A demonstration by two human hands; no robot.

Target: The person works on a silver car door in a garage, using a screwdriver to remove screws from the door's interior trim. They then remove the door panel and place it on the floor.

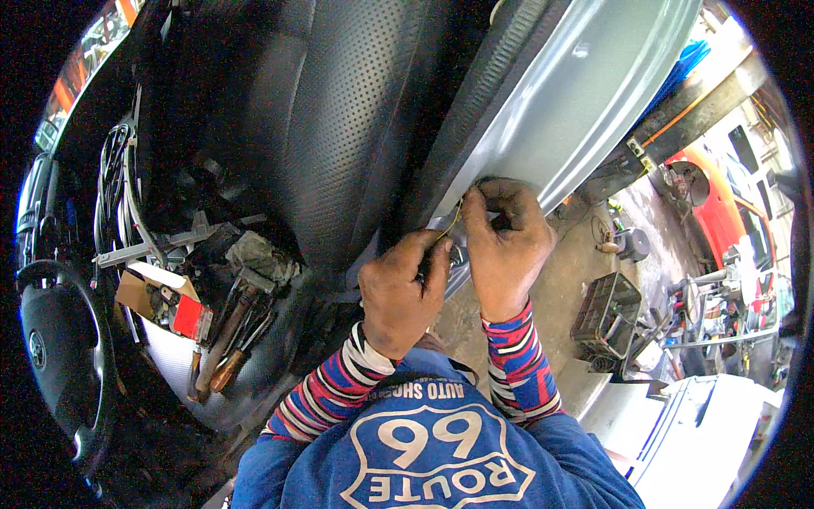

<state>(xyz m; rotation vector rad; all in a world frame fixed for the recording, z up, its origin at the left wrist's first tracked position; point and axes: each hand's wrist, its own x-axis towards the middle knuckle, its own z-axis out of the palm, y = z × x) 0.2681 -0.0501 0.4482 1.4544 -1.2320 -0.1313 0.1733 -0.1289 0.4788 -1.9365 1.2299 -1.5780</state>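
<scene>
A thin yellow wire [455, 219] runs between my two hands, just beside the car's silver door sill [560, 110]. My left hand [400, 293] is closed, thumb and forefinger pinching the wire's lower part. A little higher and to the right, my right hand [511, 242] pinches the upper part of the wire with curled fingers. The wire's tips are hidden by the fingers. Just left of the hands is the edge of a black perforated car seat [356, 127].
On the other front seat lie a hammer [233, 331], wooden-handled tools and an opened box [157, 297] of small parts. The steering wheel [59, 356] is at far left. A black crate [606, 314] stands on the concrete floor to the right, near a red vehicle [716, 204].
</scene>
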